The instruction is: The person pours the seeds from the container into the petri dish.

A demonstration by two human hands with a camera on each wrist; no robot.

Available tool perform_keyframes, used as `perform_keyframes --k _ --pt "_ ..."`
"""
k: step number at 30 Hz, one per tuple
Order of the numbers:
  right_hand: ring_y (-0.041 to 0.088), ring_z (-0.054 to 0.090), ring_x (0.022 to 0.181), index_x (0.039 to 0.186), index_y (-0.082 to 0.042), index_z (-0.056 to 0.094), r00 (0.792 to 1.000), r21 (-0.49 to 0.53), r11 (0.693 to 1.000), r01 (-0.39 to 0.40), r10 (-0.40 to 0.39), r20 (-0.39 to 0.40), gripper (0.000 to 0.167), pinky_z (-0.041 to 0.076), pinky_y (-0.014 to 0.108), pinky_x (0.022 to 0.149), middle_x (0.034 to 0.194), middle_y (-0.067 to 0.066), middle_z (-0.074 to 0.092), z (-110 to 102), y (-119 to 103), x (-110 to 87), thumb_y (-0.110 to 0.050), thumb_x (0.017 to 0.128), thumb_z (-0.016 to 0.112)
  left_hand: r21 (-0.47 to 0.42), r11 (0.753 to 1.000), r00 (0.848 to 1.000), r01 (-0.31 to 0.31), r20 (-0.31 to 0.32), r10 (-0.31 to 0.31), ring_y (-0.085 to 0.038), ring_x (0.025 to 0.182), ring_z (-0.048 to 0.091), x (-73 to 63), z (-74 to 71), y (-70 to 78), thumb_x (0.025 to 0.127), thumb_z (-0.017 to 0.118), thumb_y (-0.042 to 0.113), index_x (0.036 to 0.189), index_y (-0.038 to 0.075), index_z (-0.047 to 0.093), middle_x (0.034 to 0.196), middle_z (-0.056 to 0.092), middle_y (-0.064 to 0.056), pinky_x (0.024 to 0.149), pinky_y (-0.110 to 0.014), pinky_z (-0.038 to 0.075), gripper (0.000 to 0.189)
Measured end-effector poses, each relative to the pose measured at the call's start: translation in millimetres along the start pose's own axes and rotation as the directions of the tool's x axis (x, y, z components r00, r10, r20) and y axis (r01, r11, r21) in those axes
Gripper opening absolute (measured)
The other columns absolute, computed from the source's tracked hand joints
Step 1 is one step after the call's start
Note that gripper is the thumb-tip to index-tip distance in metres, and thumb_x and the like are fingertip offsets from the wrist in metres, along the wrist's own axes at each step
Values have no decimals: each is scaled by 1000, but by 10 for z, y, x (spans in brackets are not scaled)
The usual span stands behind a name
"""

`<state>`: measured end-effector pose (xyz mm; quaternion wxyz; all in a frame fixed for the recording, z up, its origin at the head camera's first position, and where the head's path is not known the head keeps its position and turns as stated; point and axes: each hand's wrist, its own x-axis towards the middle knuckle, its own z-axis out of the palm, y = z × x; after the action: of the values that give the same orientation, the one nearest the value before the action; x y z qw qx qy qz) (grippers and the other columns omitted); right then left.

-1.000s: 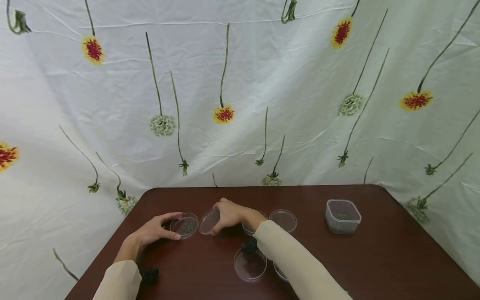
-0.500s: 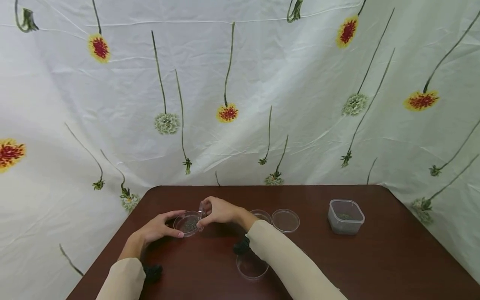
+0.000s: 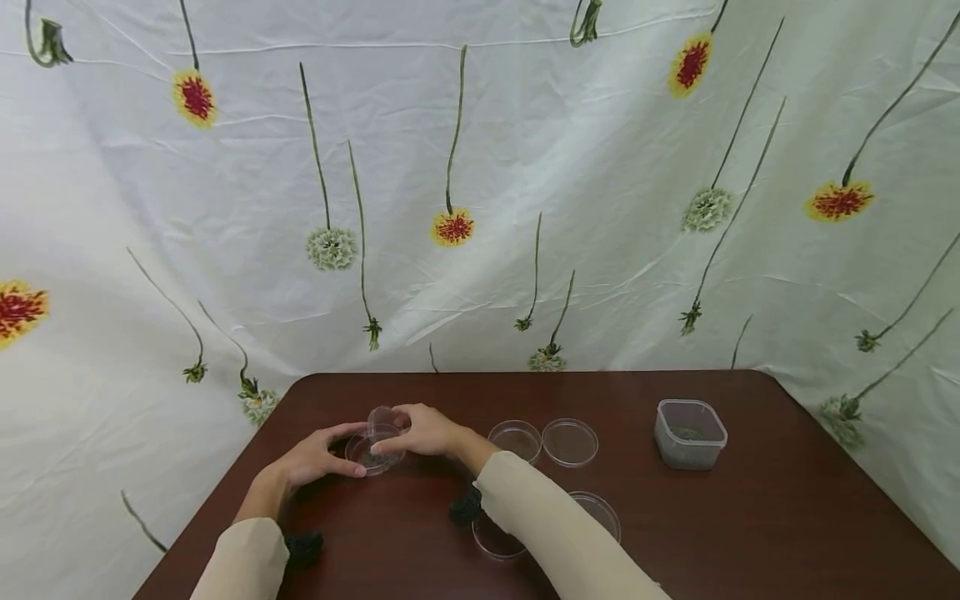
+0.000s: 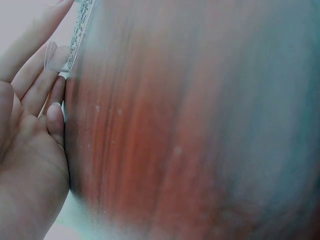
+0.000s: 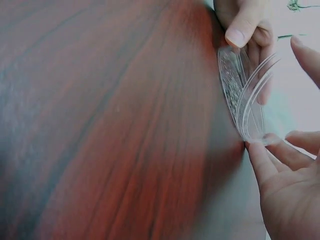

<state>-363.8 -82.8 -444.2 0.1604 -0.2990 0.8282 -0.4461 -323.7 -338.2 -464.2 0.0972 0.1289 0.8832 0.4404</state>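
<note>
A clear petri dish (image 3: pixel 360 458) with dried, dark crumbs in it lies on the table at the left. My left hand (image 3: pixel 311 458) grips its left side between thumb and fingers. In my right hand (image 3: pixel 429 432) is a clear petri dish lid (image 3: pixel 381 417), pinched by its edge and tilted over the dish. From the right wrist, the lid (image 5: pixel 254 95) leans open like a shell, its lower edge right at the near rim of the dish (image 5: pixel 229 85). The left wrist view shows only a corner of the dish (image 4: pixel 80 35) beside my fingers.
Two clear round dishes stand side by side behind my right forearm, one dish (image 3: pixel 514 440) left of the other dish (image 3: pixel 570 442). Nearer, the sleeve partly covers another dish (image 3: pixel 491 540) and a further one (image 3: pixel 602 510). A square plastic tub (image 3: pixel 690 452) with dark contents stands at the right.
My right hand has carried the lid leftward to the filled dish, tipping it up on edge and then leaning it over the dish. My left hand keeps its grip.
</note>
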Motion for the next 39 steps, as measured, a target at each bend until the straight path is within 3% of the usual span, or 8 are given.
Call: perform_keyframes --k 5,8,16,23,25,32,39 --pt "8 62 90 147 -1 54 1000 -58 998 -13 12 -11 78 52 26 75 116 1 69 61 -27 26 -44 88 82 10 1000 1000 -3 -3 3 -48 140 38 1 -5 -6 82 90 25 151 -3 48 153 43 -29 109 -65 33 86" --pt "8 61 89 142 -3 59 1000 -102 995 -8 7 -10 72 52 26 76 110 -4 68 88 -35 37 -46 88 82 12 1000 1000 4 -7 -4 -49 141 36 -4 -8 5 81 90 25 151 -5 47 153 43 -30 110 -66 31 88" --pt "7 61 91 136 -5 64 1000 -100 995 -12 11 -7 65 52 26 80 108 -5 69 150 -47 52 -46 88 81 1 1000 1000 7 -2 -7 -50 140 36 -21 -10 3 82 90 24 151 -6 46 153 43 -30 110 -67 30 88" --pt "9 63 87 137 2 62 999 -217 976 -22 13 -41 70 52 24 75 105 1 69 228 -55 104 -50 92 76 -22 1000 1000 -22 19 22 -44 135 45 -11 -18 1 83 89 23 153 -1 47 150 47 -26 108 -62 38 85" --pt "9 62 87 137 2 61 999 -226 974 -19 12 -33 71 51 24 75 107 1 69 231 -55 117 -47 90 80 -23 999 999 -30 19 31 -43 133 46 -6 -23 1 83 89 23 152 -1 47 150 48 -26 106 -59 40 84" --pt "9 59 113 150 2 49 1000 -287 958 -13 20 23 91 48 23 92 137 6 61 194 -71 120 -33 79 93 -18 999 1000 -29 6 29 -39 129 49 -5 -44 19 81 90 21 151 -2 49 146 52 -23 102 -51 42 83" --pt "11 58 115 148 1 52 999 -289 957 -32 35 3 88 47 24 94 137 6 62 188 -82 93 -30 78 94 -22 999 999 -36 14 36 -41 131 47 -2 -18 21 83 90 20 150 -4 48 147 51 -25 105 -54 40 84"
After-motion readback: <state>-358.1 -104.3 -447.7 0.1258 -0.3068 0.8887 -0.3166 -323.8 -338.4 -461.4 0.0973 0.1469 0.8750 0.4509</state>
